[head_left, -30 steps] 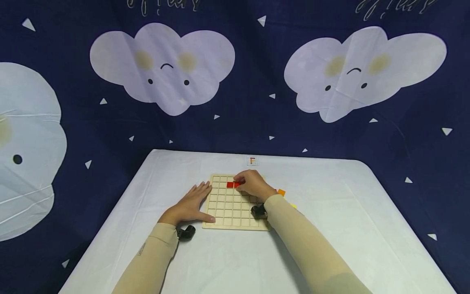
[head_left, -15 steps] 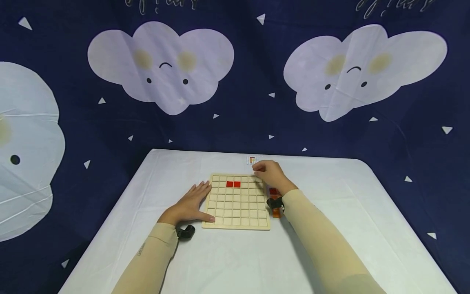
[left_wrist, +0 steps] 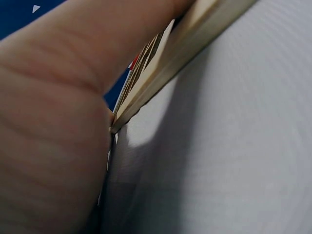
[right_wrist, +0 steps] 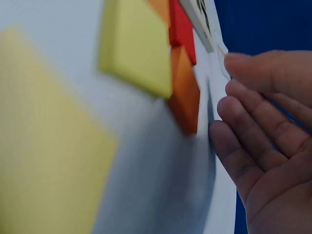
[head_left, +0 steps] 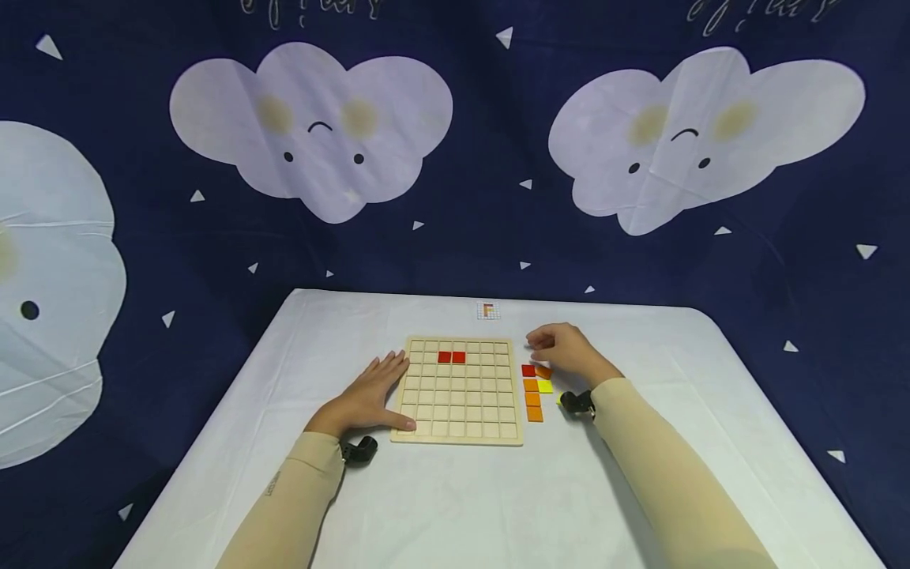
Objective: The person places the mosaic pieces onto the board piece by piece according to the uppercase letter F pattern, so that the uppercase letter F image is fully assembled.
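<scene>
A square wooden grid board [head_left: 458, 403] lies on the table with two red tiles [head_left: 458, 357] side by side in its second row from the back. My left hand [head_left: 365, 399] rests along the board's left edge, fingers spread and thumb at the front corner. In the left wrist view the thumb side of that hand [left_wrist: 53, 107] meets the board's edge [left_wrist: 161, 68]. Right of the board, my right hand [head_left: 569, 350] hovers with loosely bent fingers beside a red tile [head_left: 528, 371] and an orange tile [head_left: 543, 371]. Nothing shows between its fingers in the right wrist view.
Orange tiles [head_left: 533, 399] form a column right of the board. Next to them lies a yellow tile [head_left: 545, 386]; another yellow tile [head_left: 559, 399] is partly hidden by the black right wrist camera [head_left: 576, 403]. A small patterned card [head_left: 488, 311] lies behind the board.
My right hand has left the red tiles on the board, passed its back right corner and moved right to the loose tiles. The left hand stays where it was.
</scene>
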The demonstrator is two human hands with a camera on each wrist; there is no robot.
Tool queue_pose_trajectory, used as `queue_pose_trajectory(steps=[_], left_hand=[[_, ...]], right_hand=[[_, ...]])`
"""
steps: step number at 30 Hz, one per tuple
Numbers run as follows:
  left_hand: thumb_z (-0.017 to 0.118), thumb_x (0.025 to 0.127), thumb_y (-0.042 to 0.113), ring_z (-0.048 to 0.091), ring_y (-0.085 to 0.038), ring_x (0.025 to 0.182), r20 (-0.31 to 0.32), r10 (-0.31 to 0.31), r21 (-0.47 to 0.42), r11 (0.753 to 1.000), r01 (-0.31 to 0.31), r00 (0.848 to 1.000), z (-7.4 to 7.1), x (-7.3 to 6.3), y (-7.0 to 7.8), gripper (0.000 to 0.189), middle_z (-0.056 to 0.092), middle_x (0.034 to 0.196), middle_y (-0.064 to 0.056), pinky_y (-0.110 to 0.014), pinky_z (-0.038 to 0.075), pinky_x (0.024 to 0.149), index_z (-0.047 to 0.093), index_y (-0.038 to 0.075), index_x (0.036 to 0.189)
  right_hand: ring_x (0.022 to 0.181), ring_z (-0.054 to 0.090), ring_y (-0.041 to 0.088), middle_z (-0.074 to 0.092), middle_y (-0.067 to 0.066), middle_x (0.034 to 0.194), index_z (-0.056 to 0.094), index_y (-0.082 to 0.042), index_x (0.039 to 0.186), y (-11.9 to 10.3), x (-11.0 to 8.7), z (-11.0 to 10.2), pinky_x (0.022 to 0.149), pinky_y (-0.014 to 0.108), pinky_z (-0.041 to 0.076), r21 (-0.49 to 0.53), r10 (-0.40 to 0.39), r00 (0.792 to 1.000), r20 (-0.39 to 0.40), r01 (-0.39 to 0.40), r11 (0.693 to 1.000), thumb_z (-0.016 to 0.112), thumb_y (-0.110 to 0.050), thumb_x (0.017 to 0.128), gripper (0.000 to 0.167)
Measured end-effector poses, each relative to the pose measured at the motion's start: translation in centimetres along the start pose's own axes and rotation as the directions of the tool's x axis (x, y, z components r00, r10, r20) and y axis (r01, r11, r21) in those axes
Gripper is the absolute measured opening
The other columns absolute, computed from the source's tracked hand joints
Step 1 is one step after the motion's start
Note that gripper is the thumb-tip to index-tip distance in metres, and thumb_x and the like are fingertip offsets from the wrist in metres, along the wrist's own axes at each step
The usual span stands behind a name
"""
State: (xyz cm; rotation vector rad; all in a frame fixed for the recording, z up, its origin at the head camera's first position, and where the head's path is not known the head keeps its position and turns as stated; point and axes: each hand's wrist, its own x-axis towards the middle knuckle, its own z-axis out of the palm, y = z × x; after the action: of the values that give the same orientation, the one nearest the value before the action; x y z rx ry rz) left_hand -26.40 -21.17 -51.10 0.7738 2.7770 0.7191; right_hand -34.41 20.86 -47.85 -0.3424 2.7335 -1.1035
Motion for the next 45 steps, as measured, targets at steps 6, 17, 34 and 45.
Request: queue_pose_trajectory(steps=[6,17,34,45], left_hand=[[0.084,0.071,0.075,0.006,-0.031,0.159,0.002,-0.009,0.000,1.000,0.009,1.000,-0.1,0.0,0.0,0.136,0.013,0.173,-0.016,-0.046,0.001,0.128,0.023,-0.001,0.166],[0.084,0.071,0.075,0.006,-0.031,0.159,-0.001,0.002,0.001,1.000,-0.002,1.000,0.3,0.1,-0.1,0.136,0.014,0.173,-0.017,-0.047,0.001,0.128,0.023,-0.002,0.166],[0.085,0.071,0.072,0.006,-0.033,0.159,-0.007,0.008,-0.002,1.000,-0.008,1.000,0.2,0.0,0.0,0.134,0.015,0.173,-0.017,-0.048,0.002,0.128,0.024,-0.002,0.165],[0.085,0.072,0.073,0.006,-0.032,0.159,0.000,0.004,0.008,1.000,-0.004,1.000,0.1,0.1,0.0,0.135,0.013,0.173,-0.017,-0.047,0.001,0.128,0.023,-0.002,0.166]], right_hand=[[0.110,0.066,0.025,0.074,0.002,0.118,0.077,-0.009,0.125,0.6,-0.9,0.1,0.104,0.047,0.052,0.013,-0.017,0.999,0.051,0.016,1.000,0.083,-0.009,0.091,0.035],[0.120,0.064,0.028,0.073,0.005,0.125,0.077,-0.008,0.126,0.8,-2.0,0.9,0.110,0.049,0.047,-0.021,-0.089,0.994,0.068,0.090,0.996,0.086,-0.011,0.089,0.039],[0.110,0.066,0.024,0.073,0.004,0.121,0.079,-0.009,0.120,0.7,-2.5,1.1,0.105,0.049,0.052,-0.052,-0.144,0.989,0.044,0.146,0.988,0.078,0.001,0.089,0.032],[0.107,0.067,0.022,0.074,0.004,0.117,0.079,-0.009,0.120,0.7,-2.5,1.3,0.101,0.046,0.054,-0.100,-0.136,0.990,0.020,0.137,0.985,0.077,-0.001,0.095,0.026]])
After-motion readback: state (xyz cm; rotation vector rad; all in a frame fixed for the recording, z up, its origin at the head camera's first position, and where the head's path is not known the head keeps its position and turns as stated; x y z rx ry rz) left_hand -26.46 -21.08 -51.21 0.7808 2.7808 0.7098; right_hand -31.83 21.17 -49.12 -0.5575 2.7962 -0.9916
